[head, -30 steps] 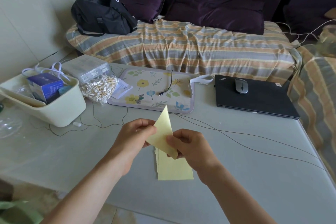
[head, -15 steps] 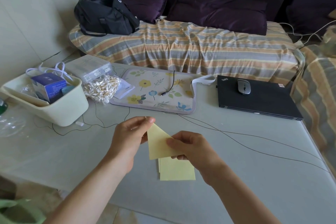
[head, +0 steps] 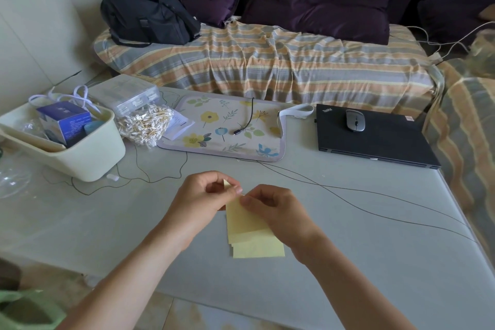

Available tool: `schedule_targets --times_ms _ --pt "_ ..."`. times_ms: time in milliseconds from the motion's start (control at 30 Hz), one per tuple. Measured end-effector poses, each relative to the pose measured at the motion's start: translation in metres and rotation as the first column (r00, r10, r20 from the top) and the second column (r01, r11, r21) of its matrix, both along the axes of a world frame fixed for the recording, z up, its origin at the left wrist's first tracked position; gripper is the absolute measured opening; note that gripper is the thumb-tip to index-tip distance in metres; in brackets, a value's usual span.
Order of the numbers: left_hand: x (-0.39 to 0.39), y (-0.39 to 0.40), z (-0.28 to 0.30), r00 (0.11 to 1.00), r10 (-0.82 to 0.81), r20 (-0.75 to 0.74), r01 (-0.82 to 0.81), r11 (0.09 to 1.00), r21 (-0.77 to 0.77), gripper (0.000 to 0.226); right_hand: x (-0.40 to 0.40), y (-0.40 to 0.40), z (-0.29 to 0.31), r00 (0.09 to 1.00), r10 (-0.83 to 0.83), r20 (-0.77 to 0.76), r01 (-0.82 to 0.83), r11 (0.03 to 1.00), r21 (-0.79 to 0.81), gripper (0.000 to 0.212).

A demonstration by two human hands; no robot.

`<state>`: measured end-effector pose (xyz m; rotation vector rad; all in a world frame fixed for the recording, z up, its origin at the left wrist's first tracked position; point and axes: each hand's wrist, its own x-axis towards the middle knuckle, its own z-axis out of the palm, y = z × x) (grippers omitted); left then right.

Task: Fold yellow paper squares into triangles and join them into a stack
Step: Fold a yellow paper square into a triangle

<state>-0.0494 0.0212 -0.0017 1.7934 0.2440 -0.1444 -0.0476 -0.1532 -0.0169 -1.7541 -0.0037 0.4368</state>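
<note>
Head-worn view, forward and down, close over table

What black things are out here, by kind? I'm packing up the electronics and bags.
Laptop: 1
Bag: 1
Cable with plug on the floral mat: 1
Total: 3

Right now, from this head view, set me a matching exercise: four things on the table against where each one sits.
Things:
1. mouse
2. blue box
3. black cable end
4. yellow paper

Places:
A. in the cream bin
B. pinched between the left hand and right hand
C. on the closed laptop
D. on the floral mat

Pairs: 1-C, 2-A, 3-D, 4-B
</note>
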Motion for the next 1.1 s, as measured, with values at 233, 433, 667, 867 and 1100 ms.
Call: schedule_targets --times_ms 233,433,667,867,1100 --pt "0.002 0.004 -0.005 0.999 0.029 0.031 -0.032 0.995 0.096 0.006 0.004 -0.002 0.0 0.996 -0.091 -0.015 0.091 0.996 -0.001 0.016" --pt "0.001 0.004 -0.006 0.995 0.096 0.025 -0.098 0.99 0.103 0.006 0.007 -0.006 -0.001 0.985 -0.165 -0.042 0.166 0.986 0.023 0.014" --pt "0.002 0.006 -0.005 0.997 -0.024 0.073 0.002 0.96 0.281 0.008 0.007 -0.006 -0.001 0.994 -0.085 0.064 0.089 0.994 -0.059 0.011" --pt "0.0 0.003 -0.007 0.968 -0.237 0.082 0.175 0.872 0.457 0.006 0.005 -0.005 -0.005 0.984 -0.043 0.176 0.083 0.969 -0.231 0.011" --pt "0.002 -0.011 -0.014 0.999 -0.012 0.032 0.001 0.951 0.308 0.012 0.006 -0.003 -0.009 0.969 -0.245 -0.028 0.246 0.968 0.047 0.029"
